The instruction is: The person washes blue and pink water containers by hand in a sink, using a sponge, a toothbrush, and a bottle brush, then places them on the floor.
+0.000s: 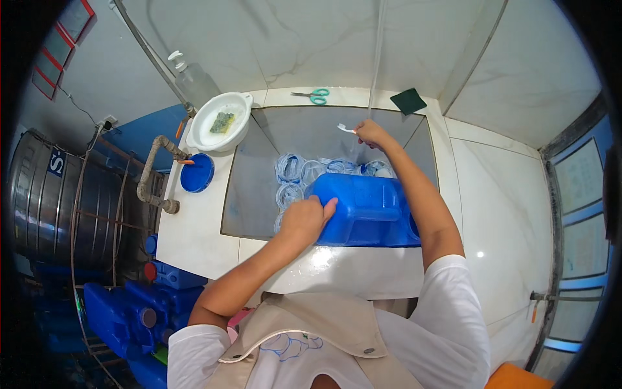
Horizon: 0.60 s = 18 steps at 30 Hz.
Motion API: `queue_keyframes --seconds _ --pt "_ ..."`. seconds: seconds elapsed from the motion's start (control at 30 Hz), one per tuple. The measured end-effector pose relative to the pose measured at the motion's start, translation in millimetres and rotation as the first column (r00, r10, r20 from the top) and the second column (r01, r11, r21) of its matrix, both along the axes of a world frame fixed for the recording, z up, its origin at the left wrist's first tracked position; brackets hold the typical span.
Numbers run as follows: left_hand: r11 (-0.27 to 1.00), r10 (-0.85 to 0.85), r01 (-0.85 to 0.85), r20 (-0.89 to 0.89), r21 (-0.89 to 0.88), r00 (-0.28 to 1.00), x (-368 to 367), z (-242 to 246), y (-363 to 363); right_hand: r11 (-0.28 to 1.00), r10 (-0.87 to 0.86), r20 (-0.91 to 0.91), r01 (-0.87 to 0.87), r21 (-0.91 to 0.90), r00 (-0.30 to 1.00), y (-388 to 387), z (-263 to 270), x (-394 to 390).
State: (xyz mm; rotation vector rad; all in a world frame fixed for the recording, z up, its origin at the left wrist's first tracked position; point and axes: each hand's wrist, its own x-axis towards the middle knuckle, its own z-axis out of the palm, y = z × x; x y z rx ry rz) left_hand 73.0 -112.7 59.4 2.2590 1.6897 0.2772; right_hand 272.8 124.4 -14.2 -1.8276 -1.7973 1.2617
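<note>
A blue plastic water jug [369, 211] lies on its side across the front of a grey-lined sink [248, 194]. My left hand [306, 219] grips its left end, thumb on the near upper edge. Above the far part of the sink, my right hand [371, 134] holds a white toothbrush [345, 128], its head pointing left. A thin pale tube or water stream [376, 58] comes down just behind that hand; I cannot tell which. Coiled clear-and-bluish rings [290, 167] lie in the sink, partly hidden by the jug.
A white basin [199, 131] with suds holds a sponge [222, 123], beside a pump bottle [194, 82]. Scissors [318, 96] and a dark green scouring pad [408, 101] rest on the back ledge. At left are a blue lid [197, 173], a pipe tap [158, 170] and stacked blue jugs [116, 311].
</note>
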Motion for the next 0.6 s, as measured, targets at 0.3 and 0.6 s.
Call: queue_keyframes --seconds 0.3,0.6 --pt "0.894 -0.442 0.423 0.145 0.147 0.885 -29.3 7.7 2.2 0.857 -0.027 0.21 -0.086 0.508 0.977 52.5 8.1 33.6" --pt "0.973 -0.169 0.179 0.082 -0.143 0.982 -27.5 15.6 3.1 0.89 0.099 0.447 -0.28 0.359 0.889 42.8 20.1 16.5"
